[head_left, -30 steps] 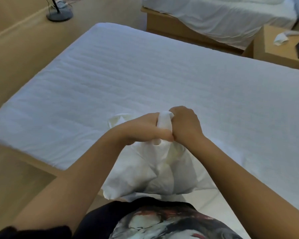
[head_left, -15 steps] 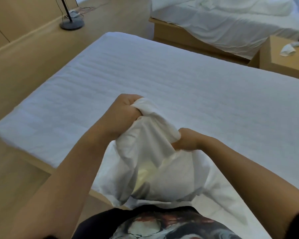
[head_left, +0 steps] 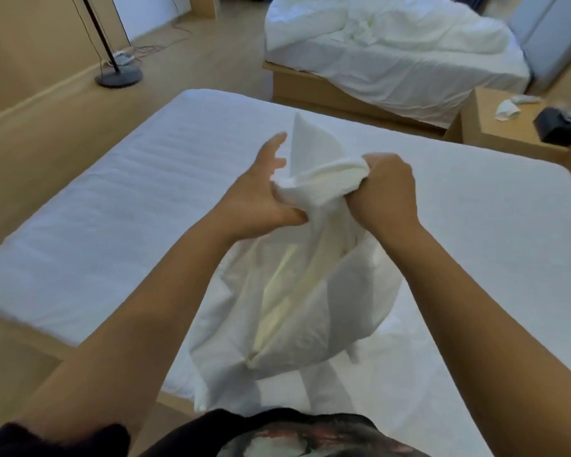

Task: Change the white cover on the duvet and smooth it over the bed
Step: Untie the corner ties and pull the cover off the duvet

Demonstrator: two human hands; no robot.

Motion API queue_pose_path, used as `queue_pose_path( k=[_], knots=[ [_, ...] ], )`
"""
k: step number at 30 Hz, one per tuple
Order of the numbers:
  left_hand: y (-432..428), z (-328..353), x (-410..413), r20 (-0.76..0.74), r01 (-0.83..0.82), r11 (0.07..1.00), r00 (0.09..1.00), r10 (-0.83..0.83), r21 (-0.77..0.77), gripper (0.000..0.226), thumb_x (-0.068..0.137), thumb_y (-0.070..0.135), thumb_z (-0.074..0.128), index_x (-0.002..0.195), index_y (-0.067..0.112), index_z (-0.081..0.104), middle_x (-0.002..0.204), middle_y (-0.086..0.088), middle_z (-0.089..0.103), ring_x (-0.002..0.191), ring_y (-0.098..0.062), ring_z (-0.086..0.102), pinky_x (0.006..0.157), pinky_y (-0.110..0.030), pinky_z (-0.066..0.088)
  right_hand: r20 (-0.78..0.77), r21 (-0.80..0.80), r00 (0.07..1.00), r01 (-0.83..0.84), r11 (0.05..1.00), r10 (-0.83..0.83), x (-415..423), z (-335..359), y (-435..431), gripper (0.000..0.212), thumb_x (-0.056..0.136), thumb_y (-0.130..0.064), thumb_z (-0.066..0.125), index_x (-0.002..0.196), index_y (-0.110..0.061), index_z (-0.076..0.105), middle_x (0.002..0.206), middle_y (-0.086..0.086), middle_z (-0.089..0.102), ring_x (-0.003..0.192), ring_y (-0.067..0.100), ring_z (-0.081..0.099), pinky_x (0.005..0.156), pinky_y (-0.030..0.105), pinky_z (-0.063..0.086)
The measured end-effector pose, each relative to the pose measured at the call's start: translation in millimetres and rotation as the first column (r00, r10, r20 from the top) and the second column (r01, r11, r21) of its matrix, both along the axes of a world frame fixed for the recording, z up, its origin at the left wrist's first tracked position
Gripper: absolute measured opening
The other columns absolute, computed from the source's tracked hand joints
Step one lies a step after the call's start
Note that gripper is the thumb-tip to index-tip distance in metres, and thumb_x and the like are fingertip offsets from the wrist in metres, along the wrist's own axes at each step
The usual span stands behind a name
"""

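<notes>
A bunched white cover (head_left: 310,291) hangs between my hands above the near edge of the bed (head_left: 145,199), its lower folds draping toward my body. A yellowish inner layer shows through its folds. My right hand (head_left: 384,192) grips the gathered top of the cloth in a fist. My left hand (head_left: 261,196) presses against the bunch with its thumb under the cloth and its fingers spread and straight. One pointed corner (head_left: 307,143) of the cloth sticks up between the hands. The bed carries a bare white quilted mattress pad.
A second bed (head_left: 393,51) with rumpled white bedding stands at the back right. A wooden nightstand (head_left: 495,130) with a black box (head_left: 559,127) and a crumpled tissue sits right of it. A floor lamp base (head_left: 118,77) and cables lie on the wooden floor at the back left.
Both hands have risen and moved forward with the cloth. My left hand's fingers have opened from a fist. My right hand has taken the gathered top. The view has tilted up.
</notes>
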State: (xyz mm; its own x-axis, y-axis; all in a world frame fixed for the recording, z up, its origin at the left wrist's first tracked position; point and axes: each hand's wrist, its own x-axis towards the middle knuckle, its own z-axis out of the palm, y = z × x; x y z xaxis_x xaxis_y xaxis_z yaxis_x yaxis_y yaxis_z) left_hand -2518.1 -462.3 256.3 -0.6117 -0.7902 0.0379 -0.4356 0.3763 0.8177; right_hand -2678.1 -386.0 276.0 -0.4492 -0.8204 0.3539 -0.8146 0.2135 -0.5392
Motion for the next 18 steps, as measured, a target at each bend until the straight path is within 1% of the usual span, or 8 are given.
queue_pose_path(
  k=[2, 4, 5, 7, 10, 13, 15, 18],
  knots=[
    [20, -5, -18, 0.09, 0.114, 0.992, 0.99, -0.109, -0.056, 0.079, 0.064, 0.026, 0.072, 0.135, 0.032, 0.038, 0.112, 0.007, 0.055, 0.095, -0.01, 0.054, 0.074, -0.02, 0.045, -0.009, 0.098, 1.0, -0.022, 0.995, 0.023, 10, -11, 3, 0.042, 0.083, -0.008, 0.053, 0.05, -0.016, 0.028, 0.05, -0.002, 0.032, 0.047, 0.011, 0.028, 0.046, 0.029, 0.021],
    [31, -9, -29, 0.068, 0.034, 0.996, 0.997, -0.028, -0.088, 0.017, 0.075, 0.004, 0.062, 0.08, 0.02, 0.061, 0.075, 0.003, 0.06, 0.072, -0.017, 0.055, 0.057, -0.024, 0.042, 0.104, 0.063, 0.992, -0.082, 0.995, 0.075, 14, -20, 5, 0.046, 0.081, -0.01, 0.059, 0.05, -0.017, 0.026, 0.049, -0.003, 0.03, 0.048, 0.012, 0.027, 0.047, 0.029, 0.021],
    [31, -13, -30, -0.001, -0.031, 0.997, 1.0, 0.031, -0.069, 0.029, 0.076, -0.005, 0.056, 0.06, 0.019, 0.054, 0.062, 0.004, 0.054, 0.062, -0.015, 0.05, 0.052, -0.024, 0.037, 0.206, 0.023, 0.97, -0.136, 0.99, 0.128, 12, -23, 7, 0.047, 0.079, -0.011, 0.064, 0.049, -0.017, 0.028, 0.049, -0.004, 0.031, 0.049, 0.01, 0.028, 0.047, 0.028, 0.021],
    [27, -16, -24, -0.188, -0.026, 0.992, 0.981, 0.049, 0.123, 0.034, 0.075, -0.011, 0.051, 0.054, 0.015, 0.053, 0.056, 0.007, 0.051, 0.056, -0.007, 0.046, 0.051, -0.022, 0.035, 0.369, 0.038, 0.893, -0.289, 0.957, 0.256, 2, -30, 13, 0.041, 0.075, -0.012, 0.07, 0.049, -0.014, 0.039, 0.053, -0.005, 0.038, 0.053, 0.005, 0.034, 0.05, 0.027, 0.028],
    [31, -8, -8, -0.22, 0.171, 0.944, 0.969, -0.109, 0.283, 0.017, 0.062, 0.002, 0.043, 0.052, 0.014, 0.047, 0.049, 0.014, 0.044, 0.048, -0.004, 0.04, 0.047, -0.017, 0.032, 0.418, 0.494, 0.849, -0.512, 0.702, 0.324, -11, -50, 20, 0.018, 0.072, -0.016, 0.072, 0.068, -0.006, 0.058, 0.069, -0.002, 0.056, 0.064, 0.01, 0.051, 0.058, 0.028, 0.04],
    [38, -13, 4, -0.159, 0.22, 0.906, 0.972, -0.173, 0.361, 0.024, 0.056, 0.004, 0.038, 0.041, 0.022, 0.043, 0.042, 0.015, 0.037, 0.04, -0.001, 0.033, 0.041, -0.013, 0.028, 0.227, 0.782, 0.895, -0.402, 0.476, 0.384, -17, -64, 4, 0.021, 0.077, -0.028, 0.072, 0.084, -0.013, 0.06, 0.086, 0.0, 0.06, 0.083, 0.02, 0.058, 0.067, 0.029, 0.043],
    [36, -17, 14, -0.128, 0.175, 0.901, 0.983, -0.135, 0.397, 0.014, 0.055, 0.005, 0.039, 0.049, 0.013, 0.049, 0.048, 0.007, 0.042, 0.044, -0.008, 0.038, 0.045, -0.016, 0.028, -0.038, 0.754, 0.897, -0.263, 0.602, 0.44, -25, -53, -13, 0.017, 0.084, -0.032, 0.065, 0.088, -0.016, 0.062, 0.091, 0.002, 0.06, 0.093, 0.025, 0.059, 0.073, 0.03, 0.043],
    [17, -11, 25, -0.094, 0.054, 0.935, 0.995, -0.022, 0.35, 0.017, 0.055, 0.008, 0.04, 0.063, -0.003, 0.05, 0.059, -0.005, 0.044, 0.054, -0.015, 0.041, 0.051, -0.023, 0.029, -0.411, 0.321, 0.886, -0.079, 0.944, 0.214, -46, -17, -23, 0.008, 0.082, -0.022, 0.058, 0.076, -0.016, 0.055, 0.078, 0.008, 0.059, 0.081, 0.034, 0.059, 0.065, 0.031, 0.035]
  ],
)
